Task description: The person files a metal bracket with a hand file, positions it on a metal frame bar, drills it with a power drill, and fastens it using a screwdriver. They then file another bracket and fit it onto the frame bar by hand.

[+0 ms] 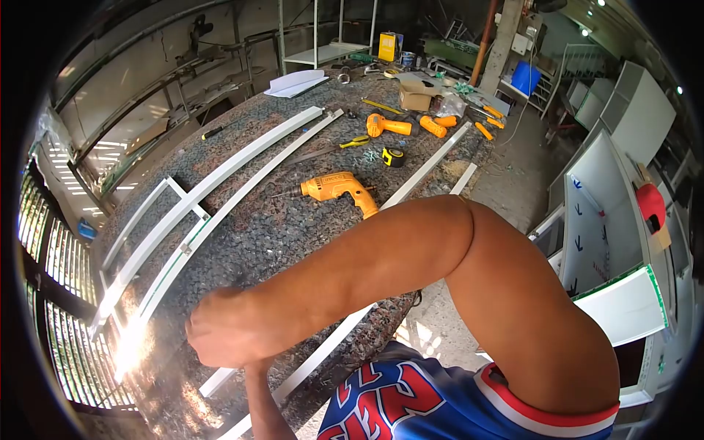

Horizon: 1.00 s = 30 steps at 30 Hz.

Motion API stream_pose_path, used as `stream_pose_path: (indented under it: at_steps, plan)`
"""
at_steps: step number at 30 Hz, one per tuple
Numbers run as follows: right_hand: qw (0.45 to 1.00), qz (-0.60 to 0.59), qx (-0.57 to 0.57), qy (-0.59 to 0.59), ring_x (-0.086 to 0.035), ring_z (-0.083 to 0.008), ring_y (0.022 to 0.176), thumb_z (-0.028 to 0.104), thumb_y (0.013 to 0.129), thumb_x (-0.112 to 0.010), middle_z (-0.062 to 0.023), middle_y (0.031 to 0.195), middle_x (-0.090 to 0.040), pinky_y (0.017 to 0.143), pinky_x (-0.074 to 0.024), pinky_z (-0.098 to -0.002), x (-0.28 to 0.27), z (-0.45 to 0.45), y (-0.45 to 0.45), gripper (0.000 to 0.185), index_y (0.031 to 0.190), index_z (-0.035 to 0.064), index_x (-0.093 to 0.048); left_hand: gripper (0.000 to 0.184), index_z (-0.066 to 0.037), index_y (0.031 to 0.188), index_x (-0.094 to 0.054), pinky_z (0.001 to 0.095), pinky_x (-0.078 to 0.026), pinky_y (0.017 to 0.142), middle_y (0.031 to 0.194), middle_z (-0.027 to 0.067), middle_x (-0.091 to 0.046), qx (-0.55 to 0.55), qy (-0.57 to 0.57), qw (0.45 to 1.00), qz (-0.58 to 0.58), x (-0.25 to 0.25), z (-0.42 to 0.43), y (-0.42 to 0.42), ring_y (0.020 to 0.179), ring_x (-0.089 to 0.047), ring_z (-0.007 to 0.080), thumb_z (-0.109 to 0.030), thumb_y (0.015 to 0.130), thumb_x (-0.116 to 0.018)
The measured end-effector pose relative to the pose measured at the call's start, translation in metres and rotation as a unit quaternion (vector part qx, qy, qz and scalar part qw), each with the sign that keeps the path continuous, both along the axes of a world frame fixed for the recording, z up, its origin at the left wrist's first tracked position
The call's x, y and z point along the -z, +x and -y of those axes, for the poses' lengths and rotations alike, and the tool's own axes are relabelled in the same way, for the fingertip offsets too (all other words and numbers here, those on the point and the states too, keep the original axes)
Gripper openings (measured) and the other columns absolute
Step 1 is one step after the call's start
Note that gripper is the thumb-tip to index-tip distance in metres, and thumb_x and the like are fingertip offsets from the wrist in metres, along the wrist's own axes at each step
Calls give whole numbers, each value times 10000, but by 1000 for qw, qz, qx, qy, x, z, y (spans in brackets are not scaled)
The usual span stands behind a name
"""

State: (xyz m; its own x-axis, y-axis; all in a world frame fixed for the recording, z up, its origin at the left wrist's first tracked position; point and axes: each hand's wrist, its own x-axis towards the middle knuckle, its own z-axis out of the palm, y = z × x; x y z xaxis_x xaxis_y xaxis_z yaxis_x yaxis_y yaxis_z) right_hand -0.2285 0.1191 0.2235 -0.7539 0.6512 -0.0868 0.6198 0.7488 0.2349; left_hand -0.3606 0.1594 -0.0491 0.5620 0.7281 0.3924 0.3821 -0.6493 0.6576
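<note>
Hands meeting low, nearer me than the orange drill (334, 187).
Left of the drill lie long white profiles (257, 144). My right hand (231, 330) curls in front of my left wrist (258, 381), hiding that hand; whether either grips the white strip (218, 381) just beneath, I can't tell. My right forearm (345, 275) passes near the drill; a careless swing could knock its bit into the profiles. Its lettering's unreadable. Right of it, a panel (616, 227) bears dark arrows.

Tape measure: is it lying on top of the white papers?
No, the tape measure lies on the tabletop, well apart from the papers.
</note>
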Motion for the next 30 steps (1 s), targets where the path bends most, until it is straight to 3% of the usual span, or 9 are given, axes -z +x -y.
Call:
stream_pose_path:
  at_steps: [5, 11, 13, 14, 16, 18, 22, 25, 30]
  plan:
    - [995, 98, -20, 1, -718, -262, 920, 205, 833, -654, -83, 953, -735, 635, -587, -421, -16, -6, 6, 176, 849, 79, -776, 430, -46, 1225, -638, 466, -475, 907, 1175, 180, -678, -25, -47, 997, -62, -27, 10, 2, 1074, -625, 381, -294, 889, -738]
    - [999, 18, 0, -48, -716, -274, 867, 208, 824, -663, -127, 946, -717, 697, -596, -412, -26, 8, 8, 209, 886, 35, -762, 359, -60, 1197, -660, 470, -475, 918, 1155, 173, -686, -17, -82, 994, -70, -44, 17, 7, 1098, -624, 365, -257, 903, -721]
    - [1000, -12, -4, 25, -716, -260, 835, 207, 819, -672, -119, 904, -721, 668, -598, -404, -16, 7, 9, 186, 844, 46, -761, 320, -65, 1173, -672, 475, -475, 917, 1139, 169, -688, 9, -138, 990, 28, -13, 8, -3, 1083, -627, 365, -246, 912, -707]
    - [993, -55, -27, 100, -716, -248, 814, 205, 815, -677, -104, 874, -726, 645, -598, -400, 12, 3, 8, 169, 811, 59, -762, 300, -68, 1161, -679, 479, -475, 915, 1128, 167, -689, 29, -158, 980, 121, 56, -12, -18, 1073, -629, 366, -241, 917, -699]
    - [990, -61, -40, 121, -717, -228, 789, 199, 807, -685, -75, 826, -734, 623, -596, -390, 6, 7, 7, 148, 775, 74, -759, 270, -71, 1142, -688, 480, -476, 912, 1107, 164, -691, 26, -88, 987, 132, 68, -12, -22, 1057, -631, 367, -230, 924, -683]
    - [999, 14, -31, 16, -716, -215, 781, 191, 798, -693, -50, 793, -737, 627, -592, -380, -22, 10, 11, 131, 769, 78, -753, 249, -70, 1129, -694, 476, -480, 909, 1087, 162, -693, -21, 91, 995, -35, 44, -15, -16, 1044, -633, 366, -216, 929, -669]
    - [996, 58, -2, -68, -715, -234, 766, 190, 781, -698, -57, 822, -738, 599, -584, -358, -35, 8, 16, 134, 727, 71, -729, 246, -69, 1115, -696, 471, -490, 902, 1067, 149, -700, -25, 137, 989, -46, 21, -10, -9, 1037, -637, 367, -191, 903, -675]
    - [967, -149, -160, 131, -723, -233, 751, 165, 782, -676, -83, 760, -730, 579, -578, -373, -4, 10, 36, 127, 715, 66, -720, 251, -64, 1104, -696, 466, -497, 892, 1058, 144, -704, -53, 104, 990, 81, 58, -9, -8, 1030, -644, 362, -172, 878, -692]
    - [996, 53, 13, -76, -720, -306, 732, 113, 815, -620, -205, 890, -668, 595, -575, -388, -33, 5, 23, 181, 866, -51, -677, 438, -51, 1106, -680, 445, -529, 862, 1073, 217, -686, -19, -12, 1000, -8, -3, -2, 2, 1013, -648, 388, -208, 716, -804]
